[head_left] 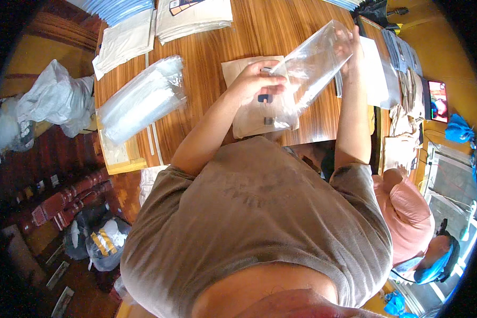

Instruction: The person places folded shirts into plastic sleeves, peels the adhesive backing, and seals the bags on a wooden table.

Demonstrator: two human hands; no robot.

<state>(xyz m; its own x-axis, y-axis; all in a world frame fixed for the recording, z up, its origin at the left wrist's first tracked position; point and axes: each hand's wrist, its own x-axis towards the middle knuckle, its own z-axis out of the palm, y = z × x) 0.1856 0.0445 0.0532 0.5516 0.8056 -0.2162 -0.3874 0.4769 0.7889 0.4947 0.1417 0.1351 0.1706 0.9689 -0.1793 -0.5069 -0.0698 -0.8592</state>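
Observation:
I hold a clear plastic bag (312, 63) up over the wooden table (206, 58). My left hand (257, 79) pinches its lower left edge, fingers closed on the film. My right hand (350, 45) grips its upper right end. Under the bag lies a small stack of brown paper envelopes (249, 119) with a few small dark pieces (265, 99) on it, seen partly through the plastic.
A thick stack of clear bags (140, 98) lies at the left of the table. White and beige paper stacks (193, 18) sit at the far edge. More stacked papers (379, 74) are on the right. Another person in a pink shirt (408, 212) sits at lower right.

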